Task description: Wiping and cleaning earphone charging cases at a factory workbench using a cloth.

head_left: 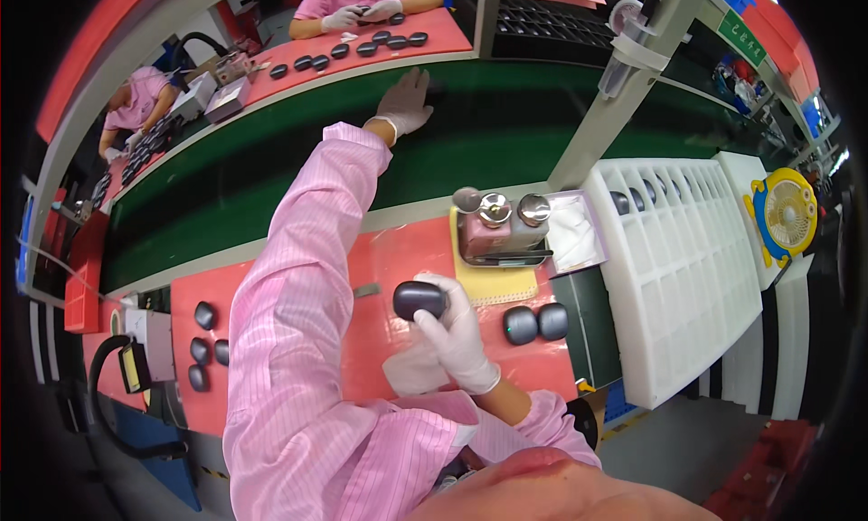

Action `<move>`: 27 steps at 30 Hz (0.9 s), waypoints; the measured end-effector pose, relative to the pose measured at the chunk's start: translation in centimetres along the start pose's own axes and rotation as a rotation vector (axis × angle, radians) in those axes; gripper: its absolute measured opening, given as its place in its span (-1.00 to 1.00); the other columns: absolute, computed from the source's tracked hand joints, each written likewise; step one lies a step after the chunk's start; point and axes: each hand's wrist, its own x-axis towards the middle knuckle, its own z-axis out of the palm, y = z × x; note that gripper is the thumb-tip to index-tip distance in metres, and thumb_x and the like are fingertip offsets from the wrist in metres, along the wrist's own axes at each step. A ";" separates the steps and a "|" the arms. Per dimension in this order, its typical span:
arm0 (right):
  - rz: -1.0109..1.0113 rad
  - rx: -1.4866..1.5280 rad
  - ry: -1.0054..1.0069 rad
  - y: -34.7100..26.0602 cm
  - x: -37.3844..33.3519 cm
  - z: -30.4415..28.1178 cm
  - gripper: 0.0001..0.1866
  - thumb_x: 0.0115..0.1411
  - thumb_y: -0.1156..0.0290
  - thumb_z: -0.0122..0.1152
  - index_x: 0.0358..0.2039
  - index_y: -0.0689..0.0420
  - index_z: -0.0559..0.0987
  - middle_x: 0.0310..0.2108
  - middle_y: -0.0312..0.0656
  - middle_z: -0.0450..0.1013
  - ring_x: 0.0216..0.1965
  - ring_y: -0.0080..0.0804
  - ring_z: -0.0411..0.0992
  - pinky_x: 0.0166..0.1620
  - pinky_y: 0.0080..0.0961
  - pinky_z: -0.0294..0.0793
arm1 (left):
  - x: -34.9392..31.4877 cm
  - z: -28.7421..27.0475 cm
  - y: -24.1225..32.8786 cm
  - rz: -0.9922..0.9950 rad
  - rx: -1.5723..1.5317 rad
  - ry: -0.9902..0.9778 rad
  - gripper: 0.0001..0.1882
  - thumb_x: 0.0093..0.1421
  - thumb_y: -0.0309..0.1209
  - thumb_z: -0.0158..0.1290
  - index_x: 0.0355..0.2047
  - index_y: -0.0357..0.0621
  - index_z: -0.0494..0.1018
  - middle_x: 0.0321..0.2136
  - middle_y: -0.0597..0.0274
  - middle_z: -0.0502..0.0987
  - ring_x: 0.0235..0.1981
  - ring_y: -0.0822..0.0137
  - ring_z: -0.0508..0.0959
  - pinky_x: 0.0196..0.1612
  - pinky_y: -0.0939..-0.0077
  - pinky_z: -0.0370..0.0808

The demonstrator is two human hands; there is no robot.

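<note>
Presently | dark rounded case (419, 299) over the red bench (389, 245) | right hand (458, 342): gloved fingers clamped on it | two similar cases (520, 326), metal-capped bottles (493, 237) rightward | left hand (404, 107): above green conveyor (511, 127), fingers outstretched | co-worker's gloved hands (342, 19) beyond

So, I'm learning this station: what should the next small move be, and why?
Probably draw the left hand back toward the red mat: it is stretched out over the green belt, while the right hand holds a dark rounded case above the mat, with a pale cloth close by.
</note>
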 end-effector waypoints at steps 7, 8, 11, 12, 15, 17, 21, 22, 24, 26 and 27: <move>-0.059 0.099 0.020 -1.0 0.1 -0.1 -0.43 0.15 0.57 0.05 0.19 0.27 0.19 0.08 -0.11 0.27 0.06 -0.44 0.31 0.15 -0.46 0.24 | 5.5 6.2 -3.0 -0.125 -0.112 -0.091 -0.33 0.12 -0.22 0.06 0.24 0.11 0.11 0.17 -0.08 0.20 0.06 -0.14 0.38 0.10 0.18 0.37; -0.072 0.085 0.019 -0.9 0.2 -0.5 -0.41 0.14 0.57 0.04 0.20 0.27 0.17 0.09 -0.11 0.26 0.07 -0.43 0.30 0.16 -0.45 0.24 | 5.1 5.9 -2.4 -0.127 -0.111 -0.119 -0.33 0.12 -0.22 0.06 0.24 0.11 0.11 0.17 -0.08 0.20 0.06 -0.14 0.38 0.10 0.18 0.37; -0.039 0.127 0.112 -1.7 0.4 -0.9 -0.48 0.15 0.64 0.08 0.14 0.24 0.22 -0.02 -0.16 0.30 -0.05 -0.48 0.37 -0.07 -0.51 0.52 | 0.8 2.1 -0.3 -0.035 -0.244 -0.232 -0.43 -0.08 -0.29 0.19 -0.01 -0.01 0.33 -0.03 -0.09 0.31 -0.04 -0.11 0.42 0.03 0.27 0.41; 0.011 0.168 0.145 -2.0 0.4 -0.7 -0.51 0.16 0.63 0.08 0.11 0.24 0.23 -0.07 -0.17 0.32 -0.07 -0.48 0.38 -0.06 -0.50 0.51 | -2.4 -0.6 0.1 -0.020 -0.242 -0.246 -0.43 -0.09 -0.33 0.20 -0.02 -0.03 0.32 -0.07 -0.08 0.31 -0.08 -0.09 0.43 0.00 0.29 0.41; -0.014 0.166 0.230 -2.2 0.5 -0.7 -0.52 0.13 0.56 0.00 0.10 0.26 0.26 -0.15 -0.18 0.37 -0.18 -0.51 0.40 -0.09 -0.56 0.44 | -14.1 -8.6 1.6 0.060 -0.443 -0.255 -0.46 -0.07 -0.38 0.14 -0.02 -0.05 0.29 -0.14 -0.03 0.28 -0.14 -0.05 0.42 -0.04 0.31 0.40; -0.113 0.133 0.146 -2.4 1.1 -0.7 -0.51 0.15 0.51 0.02 0.12 0.25 0.28 -0.15 -0.19 0.37 -0.24 -0.54 0.41 -0.18 -0.60 0.48 | -23.0 -12.0 2.0 0.168 -0.458 -0.232 -0.45 -0.06 -0.36 0.15 -0.01 -0.02 0.32 -0.18 -0.02 0.26 -0.16 -0.04 0.42 -0.08 0.29 0.43; -0.091 0.035 0.014 -3.8 -0.4 2.2 -0.45 0.19 0.31 0.21 0.14 0.23 0.31 -0.08 -0.23 0.38 -0.11 -0.55 0.39 -0.09 -0.63 0.43 | -36.6 -13.0 3.1 0.104 -0.330 -0.374 -0.42 -0.11 -0.29 0.23 -0.03 -0.09 0.36 -0.24 -0.01 0.30 -0.21 -0.02 0.45 -0.14 0.23 0.45; -0.084 0.034 0.005 -3.8 -1.0 2.8 -0.45 0.19 0.31 0.21 0.14 0.23 0.31 -0.08 -0.23 0.38 -0.11 -0.55 0.39 -0.09 -0.63 0.43 | -38.5 -12.6 3.2 0.071 -0.313 -0.402 -0.42 -0.11 -0.29 0.24 -0.04 -0.12 0.36 -0.26 0.00 0.30 -0.20 -0.01 0.44 -0.12 0.25 0.44; -0.090 0.028 -0.064 -3.7 -2.4 4.3 -0.48 0.18 0.41 0.21 0.14 0.21 0.32 -0.05 -0.23 0.38 -0.01 -0.53 0.35 0.03 -0.59 0.37 | -40.8 -13.4 3.3 0.121 -0.230 -0.339 -0.35 -0.10 -0.26 0.25 0.03 -0.11 0.33 -0.24 0.01 0.32 -0.15 0.03 0.41 -0.06 0.28 0.40; -0.032 0.046 -0.098 -4.8 -4.3 5.4 -0.50 0.17 0.49 0.20 0.13 0.19 0.34 -0.02 -0.21 0.37 0.01 -0.52 0.34 0.11 -0.53 0.31 | -42.0 -14.4 4.6 0.154 -0.333 0.075 -0.27 -0.08 -0.21 0.27 0.11 -0.11 0.29 -0.19 0.02 0.34 -0.13 0.05 0.38 -0.03 0.29 0.38; -0.057 0.017 -0.123 -5.0 -5.0 6.1 -0.50 0.17 0.49 0.20 0.13 0.19 0.33 -0.01 -0.22 0.37 0.02 -0.52 0.34 0.12 -0.52 0.30 | -43.1 -15.7 5.5 -0.023 -0.618 -0.040 -0.26 0.00 -0.17 0.25 0.15 -0.11 0.25 -0.12 0.07 0.35 -0.14 0.17 0.40 -0.04 0.36 0.38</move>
